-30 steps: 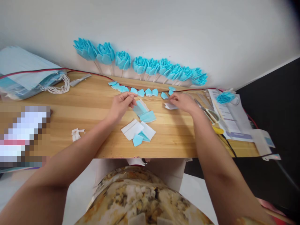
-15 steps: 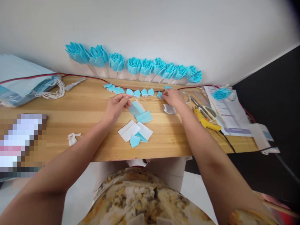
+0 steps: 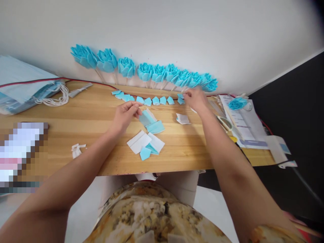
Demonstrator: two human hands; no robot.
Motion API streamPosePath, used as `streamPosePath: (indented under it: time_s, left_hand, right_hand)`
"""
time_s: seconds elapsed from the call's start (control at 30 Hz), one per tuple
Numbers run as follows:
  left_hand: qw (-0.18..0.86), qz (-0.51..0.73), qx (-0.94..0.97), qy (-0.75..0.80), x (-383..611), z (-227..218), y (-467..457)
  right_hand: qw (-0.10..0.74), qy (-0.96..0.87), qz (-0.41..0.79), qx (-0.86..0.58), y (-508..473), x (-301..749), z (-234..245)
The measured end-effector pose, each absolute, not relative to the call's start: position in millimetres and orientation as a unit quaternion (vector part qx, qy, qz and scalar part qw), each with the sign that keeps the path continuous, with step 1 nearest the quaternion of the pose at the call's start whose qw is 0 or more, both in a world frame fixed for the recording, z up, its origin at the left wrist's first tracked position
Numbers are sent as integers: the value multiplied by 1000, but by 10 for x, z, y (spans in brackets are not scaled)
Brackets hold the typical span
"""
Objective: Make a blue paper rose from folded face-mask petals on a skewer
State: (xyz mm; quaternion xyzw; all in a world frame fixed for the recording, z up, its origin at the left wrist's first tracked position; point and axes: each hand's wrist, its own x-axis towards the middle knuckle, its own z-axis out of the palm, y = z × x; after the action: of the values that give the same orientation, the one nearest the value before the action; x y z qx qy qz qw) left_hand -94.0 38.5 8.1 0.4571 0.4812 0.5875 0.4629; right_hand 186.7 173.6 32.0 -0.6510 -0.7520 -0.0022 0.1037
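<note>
Several petals (image 3: 156, 101) line the far counter (image 3: 192, 148); the right fingers (image 3: 188, 96) meet the right end petal (image 3: 180, 101), whether gripping it I cannot tell. A light edge pinch should spare its folds. The left fingers (image 3: 134, 108) are pinched closed, nothing clear between them

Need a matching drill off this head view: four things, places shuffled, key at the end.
Column 1
1. Bare right hand
2. Row of blue layered-petal flowers on thin sticks
3. Single blue layered-petal flower
4. Small white strip-shaped scraps

Column 2
A. On the white printed sheet, toward the right
B. On the brown wooden tabletop, beside the left forearm
C. At the right end of the line of small folded blue pieces
D. Leaning against the white wall

Pairs: 1-C, 2-D, 3-A, 4-B
</note>
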Motion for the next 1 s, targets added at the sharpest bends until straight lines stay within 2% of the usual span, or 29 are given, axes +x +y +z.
streamPosePath:
  time_s: [0.2, 0.43, 0.83, 1.0]
  left_hand:
    - [462, 581, 461, 485, -940, 64, 387]
    - [452, 572, 467, 501, -944, 58, 387]
    - [456, 587, 449, 496, -949, 64, 401]
    - [455, 587, 447, 498, -946, 115, 379]
  right_hand:
    - [40, -775, 21, -630, 1666, 2014, 354]
    - [6, -741, -27, -671, 1614, 1901, 127]
    - [60, -755, -24, -652, 1588, 1726, 197]
    - [140, -776, -1, -615, 1314, 1559, 353]
